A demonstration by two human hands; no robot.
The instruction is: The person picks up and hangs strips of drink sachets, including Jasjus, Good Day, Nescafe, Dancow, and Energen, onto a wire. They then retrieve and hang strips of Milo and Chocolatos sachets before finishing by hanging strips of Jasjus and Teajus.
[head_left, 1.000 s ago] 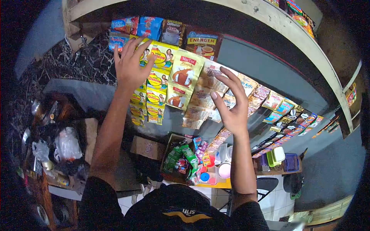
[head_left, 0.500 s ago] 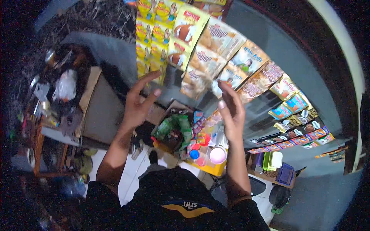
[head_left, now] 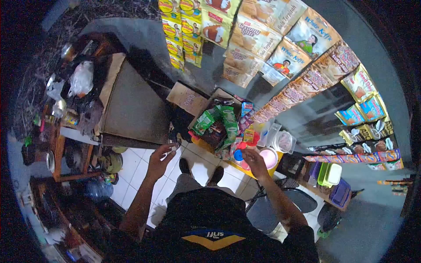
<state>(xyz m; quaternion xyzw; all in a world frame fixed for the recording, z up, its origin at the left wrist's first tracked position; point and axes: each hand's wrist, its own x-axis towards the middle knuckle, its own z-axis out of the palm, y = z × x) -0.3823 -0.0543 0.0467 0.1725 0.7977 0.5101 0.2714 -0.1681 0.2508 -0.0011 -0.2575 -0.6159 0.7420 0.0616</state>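
Note:
My left hand is low over the tiled floor, beside the big cardboard box. Its thumb and fingers are bent but apart, and nothing shows clearly between them. On the other side, my right hand reaches over the yellow-topped table, where it overlaps the jars. A blue lid lies just left of its fingers, and a jar with a pink lid stands right beside it. The fingertips of that hand are dark and blurred, so I cannot tell whether they hold anything.
Strips of coffee sachets and yellow sachets hang above and ahead. A carton with green packets stands behind the jars. A dark chair is at my right, plastic containers beyond it. Plastic bags lie on the left.
Both hands have moved down and back from the hanging sachets, the left toward the floor area, the right to the jars. The view has shifted, with the sachets now higher.

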